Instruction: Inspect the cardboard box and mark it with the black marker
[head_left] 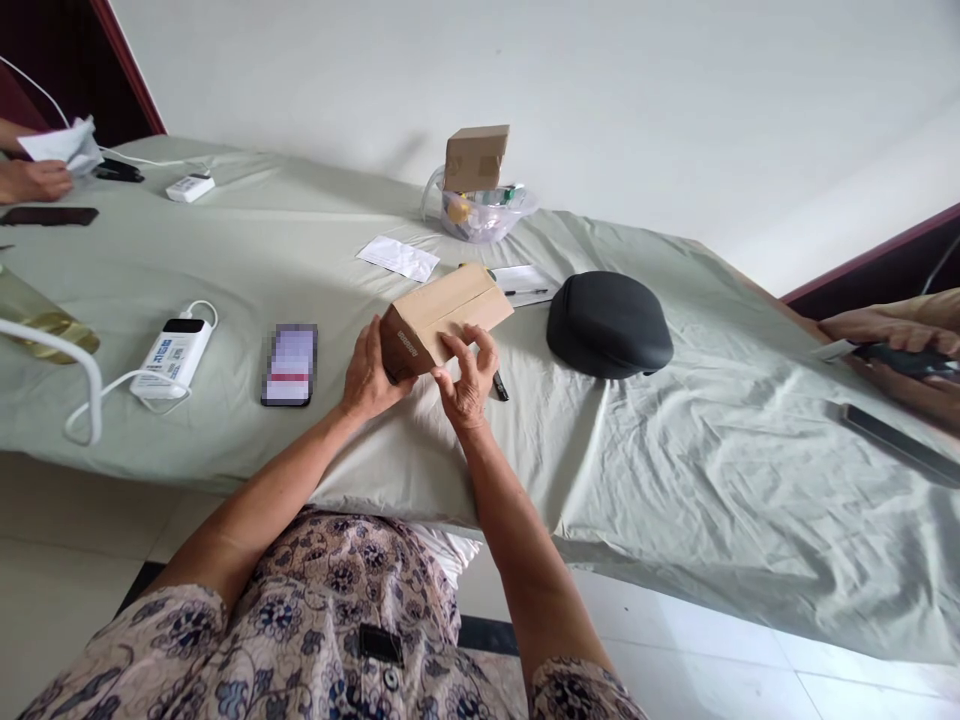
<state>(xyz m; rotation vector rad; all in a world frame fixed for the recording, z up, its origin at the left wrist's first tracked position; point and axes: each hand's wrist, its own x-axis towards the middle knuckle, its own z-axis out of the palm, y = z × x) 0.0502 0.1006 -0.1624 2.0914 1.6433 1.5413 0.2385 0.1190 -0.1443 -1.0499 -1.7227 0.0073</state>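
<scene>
A small brown cardboard box (450, 305) is tilted just above the cloth, with dark print on its near end. Wrapped around its left end is my left hand (371, 378), the thumb beneath. My right hand (469, 378) is closed at the box's near lower edge, thumb and curled fingers pressed on the cardboard. A black marker (500, 386) lies beside my right hand, partly hidden by it. Behind the box is a white paper (525, 284) with a thin pen (529, 291) on it.
Right of the box sits a black case (609, 325). A clear plastic basket (484, 222) holding another carton (476, 158) stands behind. Leftward lie a phone (290, 365), a white power bank (172, 355) and cables. Other people's hands (34, 182) show at both sides.
</scene>
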